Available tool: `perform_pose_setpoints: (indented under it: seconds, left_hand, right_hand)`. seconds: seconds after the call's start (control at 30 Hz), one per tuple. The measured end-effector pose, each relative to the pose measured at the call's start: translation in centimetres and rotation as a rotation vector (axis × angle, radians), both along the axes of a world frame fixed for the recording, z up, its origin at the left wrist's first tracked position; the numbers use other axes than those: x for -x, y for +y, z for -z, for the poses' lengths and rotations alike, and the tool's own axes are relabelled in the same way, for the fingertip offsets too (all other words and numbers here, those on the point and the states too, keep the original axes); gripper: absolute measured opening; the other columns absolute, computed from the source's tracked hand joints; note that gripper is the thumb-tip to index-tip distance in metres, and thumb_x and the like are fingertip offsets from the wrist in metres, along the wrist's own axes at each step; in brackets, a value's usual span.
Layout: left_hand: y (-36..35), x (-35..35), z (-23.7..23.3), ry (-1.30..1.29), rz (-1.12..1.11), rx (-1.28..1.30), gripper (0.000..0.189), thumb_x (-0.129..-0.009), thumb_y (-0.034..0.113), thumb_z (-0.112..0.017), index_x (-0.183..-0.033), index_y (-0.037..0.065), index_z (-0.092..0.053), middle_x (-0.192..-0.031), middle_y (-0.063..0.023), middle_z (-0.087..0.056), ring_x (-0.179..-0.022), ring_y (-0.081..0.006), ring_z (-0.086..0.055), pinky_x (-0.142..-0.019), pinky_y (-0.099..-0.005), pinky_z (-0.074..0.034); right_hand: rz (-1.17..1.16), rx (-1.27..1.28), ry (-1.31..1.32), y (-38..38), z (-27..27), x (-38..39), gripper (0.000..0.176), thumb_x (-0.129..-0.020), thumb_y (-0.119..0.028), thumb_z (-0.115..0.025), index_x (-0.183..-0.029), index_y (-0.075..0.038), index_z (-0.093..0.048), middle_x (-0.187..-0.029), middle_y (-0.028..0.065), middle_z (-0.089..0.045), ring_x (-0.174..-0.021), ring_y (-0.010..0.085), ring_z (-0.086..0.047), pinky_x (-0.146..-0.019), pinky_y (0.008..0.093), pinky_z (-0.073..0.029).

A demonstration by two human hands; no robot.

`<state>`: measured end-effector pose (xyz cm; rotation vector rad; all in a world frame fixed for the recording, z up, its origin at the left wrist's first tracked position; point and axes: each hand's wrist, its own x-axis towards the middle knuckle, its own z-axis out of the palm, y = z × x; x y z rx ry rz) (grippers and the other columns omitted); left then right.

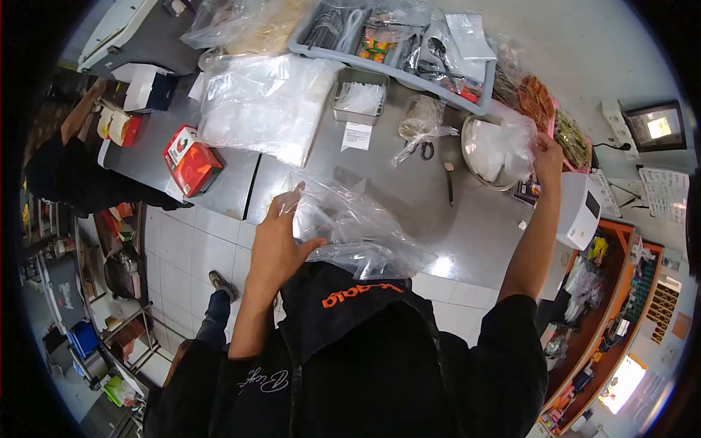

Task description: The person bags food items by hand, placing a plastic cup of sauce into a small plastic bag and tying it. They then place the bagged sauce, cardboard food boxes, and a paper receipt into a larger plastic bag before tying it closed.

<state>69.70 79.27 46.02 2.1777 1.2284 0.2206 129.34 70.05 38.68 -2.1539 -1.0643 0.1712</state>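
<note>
My left hand [277, 244] grips the edge of a large clear plastic bag [358, 223], thumb and fingers apart along its mouth. The bag spreads over the front edge of the steel table, close to my body. At the right, my right hand [548, 157] reaches to a round metal bowl [467, 157], its fingers curled at the rim on a thin plastic bag [515, 150]. White plastic packets [485, 146] lie in the bowl. A dark-handled brush [450, 182] lies left of the bowl, and black-handled scissors [426, 150] lie beside a tied bag of brownish contents [422, 117].
A stack of clear bags [263, 106], a metal tin [361, 95] and a grey divided tray [394, 69] line the back. A red box [191, 162] stands left. A white device [580, 212] stands right. Another person's arm [80, 109] shows far left.
</note>
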Motion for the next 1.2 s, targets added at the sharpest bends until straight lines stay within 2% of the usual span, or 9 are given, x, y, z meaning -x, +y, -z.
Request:
perform_pose_setpoints:
  seconds: [0.07, 0.17, 0.37, 0.47, 0.57, 0.73, 0.87, 1.03, 1.2]
  left_hand:
    - [-0.1, 0.2, 0.2, 0.011, 0.000, -0.007, 0.101, -0.066, 0.021, -0.093, -0.153, 0.008, -0.042, -0.133, -0.0253, -0.056, -0.114, -0.0451, -0.062, -0.095, -0.0487, -0.054]
    - [-0.1, 0.4, 0.5, 0.016, -0.002, -0.013, 0.101, -0.067, 0.021, -0.093, -0.153, 0.009, -0.042, -0.135, -0.0269, -0.056, -0.116, -0.0462, -0.061, -0.096, -0.0491, -0.053]
    - [-0.1, 0.4, 0.2, 0.027, -0.033, 0.025, 0.100, -0.068, 0.021, -0.092, -0.153, 0.009, -0.041, -0.138, -0.0281, -0.054, -0.121, -0.0473, -0.058, -0.099, -0.0486, -0.052]
    - [-0.3, 0.7, 0.7, 0.008, -0.031, 0.007, 0.100, -0.068, 0.022, -0.092, -0.153, 0.009, -0.041, -0.138, -0.0281, -0.054, -0.122, -0.0475, -0.058, -0.099, -0.0490, -0.052]
    - [-0.3, 0.9, 0.7, -0.004, -0.041, 0.013, 0.100, -0.068, 0.022, -0.092, -0.153, 0.009, -0.041, -0.138, -0.0278, -0.055, -0.122, -0.0478, -0.058, -0.099, -0.0496, -0.052]
    - [-0.5, 1.1, 0.7, -0.039, -0.040, -0.021, 0.098, -0.067, 0.018, -0.092, -0.152, 0.010, -0.043, -0.138, -0.0248, -0.056, -0.117, -0.0471, -0.060, -0.095, -0.0490, -0.053]
    - [-0.6, 0.7, -0.3, -0.058, -0.056, 0.007, 0.087, -0.064, 0.009, -0.091, -0.143, 0.006, -0.055, -0.132, -0.0210, -0.060, -0.097, -0.0378, -0.063, -0.086, -0.0414, -0.052]
    - [-0.4, 1.3, -0.8, -0.040, -0.081, 0.168, 0.061, -0.068, 0.002, -0.088, -0.126, 0.010, -0.071, -0.139, -0.0173, -0.059, -0.075, -0.0269, -0.067, -0.070, -0.0362, -0.055]
    - [-0.6, 2.0, -1.3, -0.232, -0.064, 0.177, 0.050, -0.073, -0.010, -0.075, -0.119, 0.006, -0.073, -0.142, -0.0142, -0.060, -0.059, -0.0136, -0.058, -0.060, -0.0283, -0.050]
  right_hand:
    - [0.033, -0.020, 0.105, 0.2, -1.1, 1.2, 0.019, -0.086, -0.015, -0.074, -0.098, 0.000, -0.075, -0.077, 0.0072, -0.070, -0.070, 0.0120, -0.065, -0.069, 0.0283, -0.051]
    - [0.259, 0.140, -0.190, 0.8, -3.6, 2.7, 0.016, -0.086, -0.013, -0.074, -0.096, -0.001, -0.075, -0.072, 0.0059, -0.068, -0.067, 0.0124, -0.063, -0.067, 0.0288, -0.050]
    - [0.120, -0.022, -0.138, -0.6, -2.4, -0.4, 0.022, -0.085, -0.022, -0.080, -0.089, -0.001, -0.073, -0.067, 0.0028, -0.065, -0.061, 0.0138, -0.058, -0.064, 0.0304, -0.048]
    - [0.212, -0.098, -0.168, 0.0, -3.9, 2.1, 0.028, -0.090, -0.022, -0.078, -0.074, -0.002, -0.065, -0.063, -0.0050, -0.055, -0.059, 0.0042, -0.046, -0.055, 0.0247, -0.037]
    - [0.317, 0.099, -0.073, 0.0, -5.4, 1.7, 0.020, -0.091, -0.021, -0.075, -0.091, -0.002, -0.075, -0.076, 0.0033, -0.069, -0.070, 0.0113, -0.060, -0.066, 0.0298, -0.048]
    - [0.206, -0.260, 0.368, -0.8, -4.4, 0.2, 0.014, -0.094, -0.012, -0.071, -0.102, 0.000, -0.073, -0.092, 0.0042, -0.072, -0.080, 0.0107, -0.064, -0.072, 0.0260, -0.050]
    - [0.126, -0.530, 0.771, -0.6, -4.4, 0.5, 0.013, -0.096, -0.008, -0.068, -0.105, 0.001, -0.071, -0.102, 0.0088, -0.073, -0.086, 0.0149, -0.068, -0.077, 0.0272, -0.055]
    - [0.248, -0.538, 0.646, -0.2, -4.1, 0.2, 0.016, -0.097, -0.010, -0.068, -0.109, 0.001, -0.068, -0.105, 0.0119, -0.072, -0.087, 0.0182, -0.070, -0.078, 0.0305, -0.059]
    - [0.107, -0.548, 1.026, 0.3, -2.4, -0.5, 0.033, -0.105, -0.022, -0.053, -0.126, 0.001, -0.062, -0.118, 0.0142, -0.070, -0.102, 0.0243, -0.069, -0.090, 0.0369, -0.058]
